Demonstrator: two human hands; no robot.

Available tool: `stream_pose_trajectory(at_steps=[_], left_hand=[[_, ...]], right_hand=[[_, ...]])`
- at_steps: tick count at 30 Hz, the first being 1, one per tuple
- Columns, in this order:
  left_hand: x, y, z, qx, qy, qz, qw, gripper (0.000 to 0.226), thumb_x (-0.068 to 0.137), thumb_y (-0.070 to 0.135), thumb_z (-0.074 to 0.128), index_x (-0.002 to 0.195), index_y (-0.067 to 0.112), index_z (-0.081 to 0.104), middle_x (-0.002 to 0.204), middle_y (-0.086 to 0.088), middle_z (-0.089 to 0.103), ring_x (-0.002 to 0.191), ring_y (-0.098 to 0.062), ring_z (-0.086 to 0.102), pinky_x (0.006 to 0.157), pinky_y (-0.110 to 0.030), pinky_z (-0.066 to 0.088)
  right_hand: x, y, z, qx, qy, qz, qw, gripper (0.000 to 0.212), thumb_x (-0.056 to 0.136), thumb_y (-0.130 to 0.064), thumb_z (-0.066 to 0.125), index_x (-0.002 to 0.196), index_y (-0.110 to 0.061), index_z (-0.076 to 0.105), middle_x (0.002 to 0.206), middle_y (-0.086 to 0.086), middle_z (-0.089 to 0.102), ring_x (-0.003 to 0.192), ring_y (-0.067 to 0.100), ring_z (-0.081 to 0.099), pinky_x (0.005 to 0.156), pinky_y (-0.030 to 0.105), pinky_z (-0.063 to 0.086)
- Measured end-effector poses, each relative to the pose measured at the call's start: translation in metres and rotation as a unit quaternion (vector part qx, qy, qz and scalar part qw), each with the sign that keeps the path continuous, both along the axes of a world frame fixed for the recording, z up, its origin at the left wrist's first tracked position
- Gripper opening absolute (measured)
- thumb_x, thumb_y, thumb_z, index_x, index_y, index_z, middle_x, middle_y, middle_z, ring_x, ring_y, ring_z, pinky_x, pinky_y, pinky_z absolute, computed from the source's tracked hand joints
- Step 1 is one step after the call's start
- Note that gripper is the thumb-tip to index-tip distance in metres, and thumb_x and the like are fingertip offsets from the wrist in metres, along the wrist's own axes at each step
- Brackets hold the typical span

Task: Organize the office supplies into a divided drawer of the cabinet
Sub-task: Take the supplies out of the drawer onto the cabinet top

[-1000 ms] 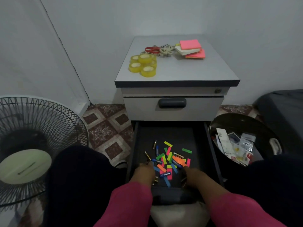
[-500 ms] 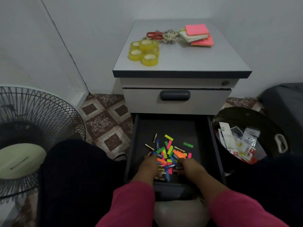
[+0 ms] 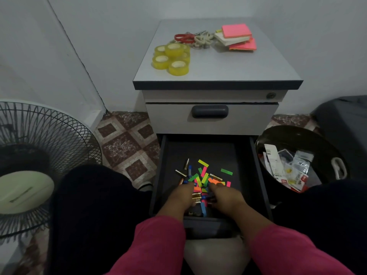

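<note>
Both hands down in open bottom drawer [image 3: 246, 165] of cabinet [image 3: 216, 66]: left hand [image 3: 181, 197], right hand [image 3: 225, 196], flanking heap of batteries [image 3: 196, 196] and neon paper tabs [image 3: 203, 177]. Finger grip hidden, cannot tell. Tabs probably light, flimsy; batteries likely rigid, rolling, best pinched mid-barrel.

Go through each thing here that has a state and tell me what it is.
Bottom drawer: pulled open.
Middle drawer: closed.
Left hand: in the bottom drawer, on the batteries.
Right hand: in the drawer, on the coloured strips.
Bin: holds wrappers.
</note>
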State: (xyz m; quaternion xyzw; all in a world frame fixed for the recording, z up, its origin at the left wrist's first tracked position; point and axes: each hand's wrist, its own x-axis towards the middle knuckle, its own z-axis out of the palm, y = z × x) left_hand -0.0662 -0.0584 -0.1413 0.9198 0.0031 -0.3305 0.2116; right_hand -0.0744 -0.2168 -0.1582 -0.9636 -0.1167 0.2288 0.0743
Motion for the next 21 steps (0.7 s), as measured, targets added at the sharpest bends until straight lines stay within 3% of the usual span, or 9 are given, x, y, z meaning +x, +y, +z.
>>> stream_pose_trajectory(at_steps=[3, 9, 16, 21], left_hand=[[-0.0003, -0.0008, -0.0016, -0.001, -0.003, 0.008, 1.0, 0.065, 0.085, 0.005, 0.066, 0.141, 0.012, 0.033, 0.127, -0.013, 0.055, 0.117, -0.027, 0.053, 0.09, -0.031, 0.043], [0.0008, -0.0011, -0.004, 0.033, -0.003, -0.036, 0.999, 0.066, 0.082, 0.011, 0.071, 0.14, 0.013, 0.038, 0.137, -0.011, 0.049, 0.125, -0.028, 0.048, 0.1, -0.037, 0.042], [0.0021, -0.0006, -0.0016, 0.109, -0.061, -0.142, 0.982, 0.035, 0.087, 0.024, 0.065, 0.119, 0.016, 0.054, 0.122, -0.008, 0.057, 0.112, -0.026, 0.054, 0.088, -0.037, 0.046], [-0.0013, -0.0032, -0.0067, 0.132, -0.135, -0.185, 0.964, 0.033, 0.09, 0.017, 0.058, 0.122, 0.016, 0.049, 0.125, -0.009, 0.055, 0.113, -0.029, 0.055, 0.088, -0.04, 0.047]], right_hand=[[0.0013, 0.0036, -0.001, -0.017, -0.008, 0.021, 1.0, 0.05, 0.092, -0.034, 0.057, 0.138, -0.026, 0.041, 0.132, 0.004, 0.045, 0.116, 0.025, 0.053, 0.089, 0.037, 0.048], [0.001, 0.0035, -0.0049, -0.038, -0.018, 0.03, 0.999, 0.038, 0.091, -0.029, 0.058, 0.128, -0.021, 0.05, 0.129, 0.005, 0.045, 0.117, 0.025, 0.047, 0.092, 0.04, 0.048], [0.0016, 0.0044, -0.0067, -0.042, -0.008, 0.036, 0.998, 0.025, 0.095, -0.032, 0.051, 0.118, -0.022, 0.056, 0.115, 0.004, 0.059, 0.106, 0.02, 0.055, 0.089, 0.035, 0.049], [0.0025, 0.0052, -0.0064, -0.05, -0.008, 0.037, 0.998, 0.025, 0.095, -0.033, 0.05, 0.116, -0.02, 0.058, 0.113, 0.004, 0.06, 0.104, 0.021, 0.056, 0.088, 0.035, 0.05]])
